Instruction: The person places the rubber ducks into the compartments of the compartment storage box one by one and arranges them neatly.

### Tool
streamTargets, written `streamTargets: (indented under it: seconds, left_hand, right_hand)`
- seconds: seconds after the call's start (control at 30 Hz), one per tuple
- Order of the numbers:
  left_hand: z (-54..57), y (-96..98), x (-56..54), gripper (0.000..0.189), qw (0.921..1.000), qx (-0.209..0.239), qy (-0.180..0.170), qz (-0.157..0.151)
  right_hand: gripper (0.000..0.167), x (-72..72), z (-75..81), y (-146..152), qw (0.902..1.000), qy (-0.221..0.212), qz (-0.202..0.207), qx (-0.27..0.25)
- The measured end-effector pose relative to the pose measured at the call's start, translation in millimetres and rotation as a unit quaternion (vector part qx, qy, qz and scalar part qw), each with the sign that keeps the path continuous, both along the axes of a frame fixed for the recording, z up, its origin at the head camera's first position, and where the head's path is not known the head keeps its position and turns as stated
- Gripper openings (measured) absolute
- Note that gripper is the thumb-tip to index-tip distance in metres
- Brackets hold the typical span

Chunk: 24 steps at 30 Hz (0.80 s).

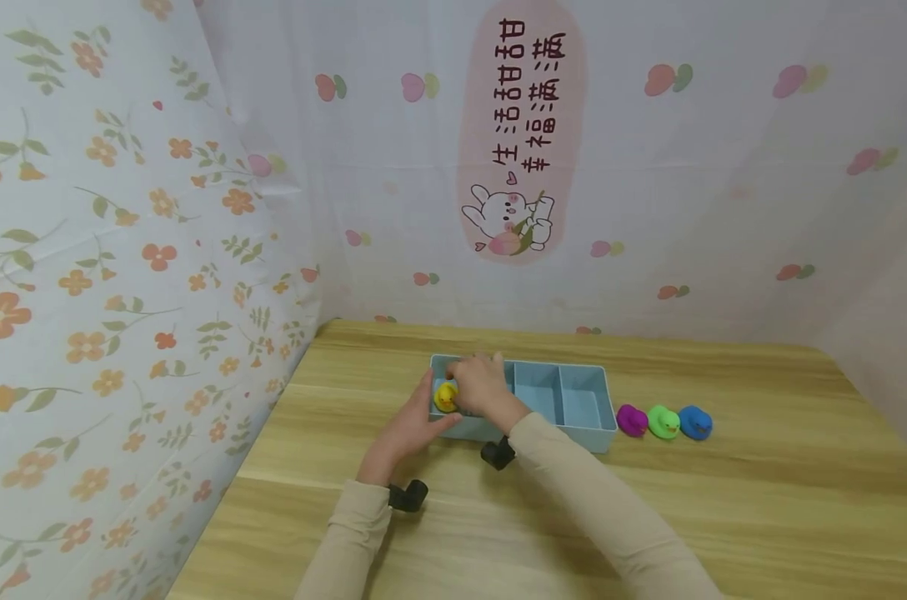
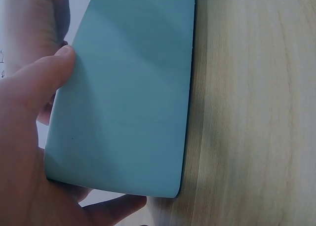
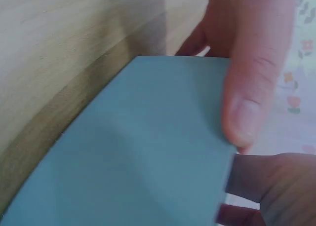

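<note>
A light blue divided box (image 1: 584, 400) stands on the wooden table. My left hand (image 1: 412, 425) grips its left end: in the left wrist view the thumb (image 2: 61, 63) lies at the front wall's top edge and fingers reach round the end. A yellow toy duck (image 1: 446, 397) sits in the leftmost compartment. My right hand (image 1: 483, 385) reaches down into the left part of the box, its fingers bent close beside the duck. The box wall hides those fingertips in the right wrist view, so I cannot tell whether they pinch anything.
Right of the box, a purple duck (image 1: 633, 421), a green duck (image 1: 663, 422) and a blue duck (image 1: 696, 422) stand in a row. A patterned cloth (image 1: 393, 192) hangs behind the table, and a floral cloth (image 1: 138, 333) hangs along the left.
</note>
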<state>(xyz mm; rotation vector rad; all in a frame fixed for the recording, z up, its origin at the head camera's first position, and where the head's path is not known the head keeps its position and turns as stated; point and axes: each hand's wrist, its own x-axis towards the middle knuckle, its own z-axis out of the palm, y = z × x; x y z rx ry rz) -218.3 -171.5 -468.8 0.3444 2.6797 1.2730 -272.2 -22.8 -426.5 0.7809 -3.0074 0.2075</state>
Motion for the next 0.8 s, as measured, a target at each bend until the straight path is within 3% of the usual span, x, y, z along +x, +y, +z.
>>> streamTargets:
  seconds: [0.2,0.43,0.8]
  left_hand:
    - [0.0,0.3,-1.7,0.094,1.0000,-0.005,0.006,0.000]
    - [-1.0,0.1,-2.4,0.097,0.9998,-0.016,0.008,0.000]
    - [-2.3,1.5,-3.3,0.096,0.9997,-0.021,0.004,0.014]
  right_hand:
    - [0.024,-2.1,6.8,7,0.9996,0.003,0.014,-0.025]
    - [0.020,-2.8,10.5,21,0.9947,0.008,0.043,-0.093]
    - [0.016,-1.6,10.8,42,0.9902,-0.018,0.032,-0.135]
